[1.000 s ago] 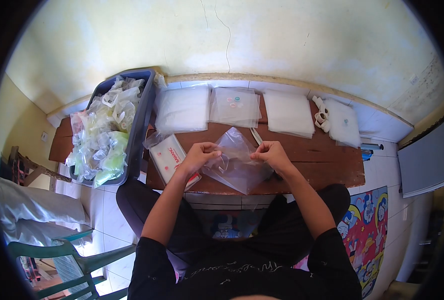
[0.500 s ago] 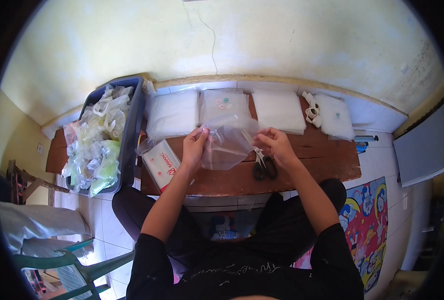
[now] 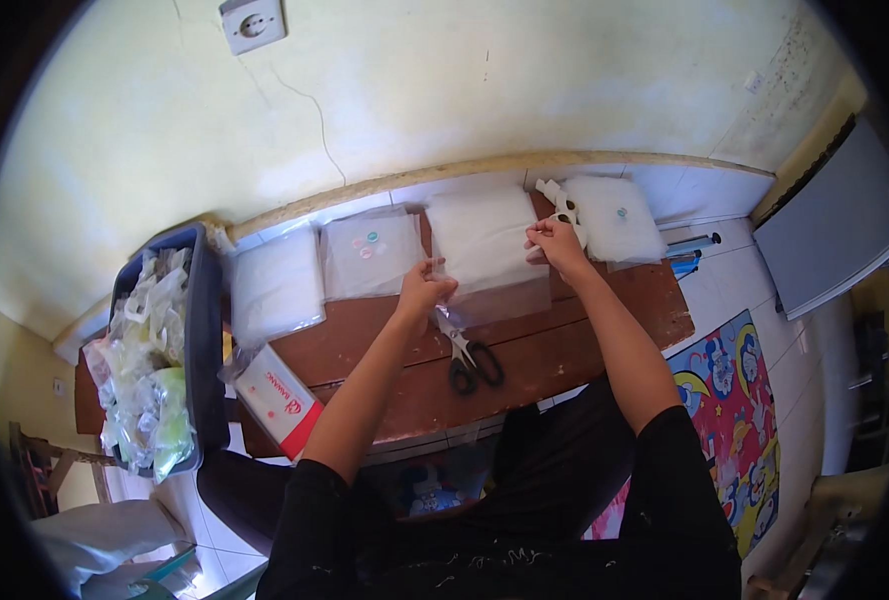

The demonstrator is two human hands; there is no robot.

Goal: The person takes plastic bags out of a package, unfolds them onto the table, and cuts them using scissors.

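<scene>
A clear plastic bag (image 3: pixel 500 301) is stretched between my two hands, low over the front edge of a stack of clear plastic bags (image 3: pixel 480 225). My left hand (image 3: pixel 428 288) pinches the bag's left side. At its right side, my right hand (image 3: pixel 557 246) is closed on the upper corner, near white strap-like handles (image 3: pixel 562 205). Black-handled scissors (image 3: pixel 473 362) lie just below the bag on the brown wooden table (image 3: pixel 390 385), blades pointing away from me.
Left stands a dark tub (image 3: pixel 210 340) heaped with crumpled plastic bags (image 3: pixel 155 350). Two more bag stacks (image 3: pixel 277 285) (image 3: pixel 370 255) line the back left, the second bearing small coloured rings. Another stack (image 3: pixel 617 220) lies right. A red-white printed pack (image 3: pixel 280 398) rests front left.
My view has turned to the right. Both hands have carried the plastic bag from near the ring-topped stack over to the stack right of it, and the bag now hangs flatter.
</scene>
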